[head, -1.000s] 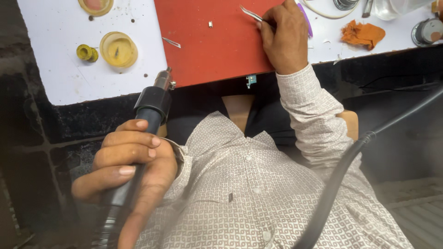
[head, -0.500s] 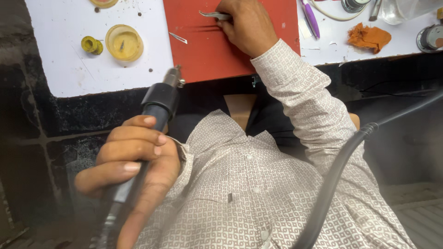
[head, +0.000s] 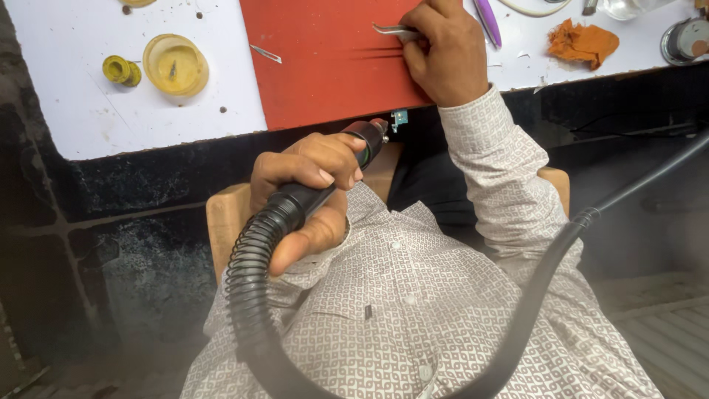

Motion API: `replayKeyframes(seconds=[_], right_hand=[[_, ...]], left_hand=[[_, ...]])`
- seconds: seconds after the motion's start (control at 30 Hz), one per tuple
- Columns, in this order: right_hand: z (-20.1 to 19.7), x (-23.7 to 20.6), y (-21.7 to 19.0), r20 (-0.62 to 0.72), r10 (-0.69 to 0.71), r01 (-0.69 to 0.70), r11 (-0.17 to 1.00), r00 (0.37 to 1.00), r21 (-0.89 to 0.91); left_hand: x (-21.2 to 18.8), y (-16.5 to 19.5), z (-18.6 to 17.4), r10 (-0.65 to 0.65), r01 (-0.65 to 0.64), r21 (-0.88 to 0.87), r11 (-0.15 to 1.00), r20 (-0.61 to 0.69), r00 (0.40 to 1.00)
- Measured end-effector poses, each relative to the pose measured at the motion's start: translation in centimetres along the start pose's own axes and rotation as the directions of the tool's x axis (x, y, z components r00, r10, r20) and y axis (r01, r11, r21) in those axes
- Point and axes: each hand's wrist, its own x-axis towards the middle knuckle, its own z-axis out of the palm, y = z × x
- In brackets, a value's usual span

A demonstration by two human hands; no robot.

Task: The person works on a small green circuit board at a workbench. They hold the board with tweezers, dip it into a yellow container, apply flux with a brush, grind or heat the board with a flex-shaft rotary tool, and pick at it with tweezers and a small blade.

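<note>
**Two tools held, neither yet brought to a workpiece**

Two tools are held at this moment. A black hot-air handpiece (head: 336, 174) is gripped in the left hand (head: 306, 196) at the centre of the frame, below the edge of the table (head: 88, 118); the fingers (head: 325, 159) are wrapped fully around its barrel. Metal tweezers (head: 395, 31) are pinched in the right hand (head: 443, 52) at the top of the frame, over the red mat (head: 325, 66).

The step in hand is judged to be a readying one: the handpiece is kept off the table, over the lap, while the tweezers are set at the mat. Whether anything is caught between the tweezer tips cannot be told. A small green board (head: 399, 118) is seen just beyond the nozzle, at the mat's lower edge. For the next move, the nozzle would have to be lifted over the table edge and both tools aimed at one spot.

The handpiece's long axis is laid on a diagonal, from lower left to upper right of the frame, with the nozzle (head: 377, 131) pointed toward the table edge. Its ribbed hose (head: 251, 281) is trailed down and away to the lower centre. The tweezers are laid nearly level, tips pointed toward the left of the frame.

At upper left, a yellow round dish (head: 176, 65) and a small yellow spool (head: 120, 71) are left apart on the white surface.
</note>
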Motion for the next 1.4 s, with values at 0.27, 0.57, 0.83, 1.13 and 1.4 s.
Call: replayKeyframes(seconds=[0.27,0.57,0.83,1.13,1.4], right_hand=[[-2.2,-2.2,1.1,-0.068,0.186,-0.171,0.968,0.980,0.182],[-4.4,-4.6,-0.6,0.092,0.459,-0.443,0.757,0.883,0.480],[-3.5,-4.7,-2.4,0.255,0.570,-0.556,0.449,0.781,0.700],[-4.5,-4.1,-1.0,0.125,0.451,-0.460,0.786,0.884,0.414],[-6.0,-2.0,0.9,0.137,0.120,-0.131,0.989,0.983,0.075]], left_hand=[[-0.1,-0.5,-0.7,0.012,-0.012,-0.017,1.000,0.013,1.000],[-0.3,-0.5,-0.3,0.037,-0.038,-0.039,0.999,-0.015,0.999],[-0.2,-0.2,-0.3,0.066,-0.067,-0.032,0.997,-0.027,0.997],[-0.3,-0.1,-0.3,0.073,-0.074,-0.042,0.996,-0.016,0.997],[-0.4,-0.2,-0.5,0.071,-0.071,-0.033,0.997,-0.012,0.997]])
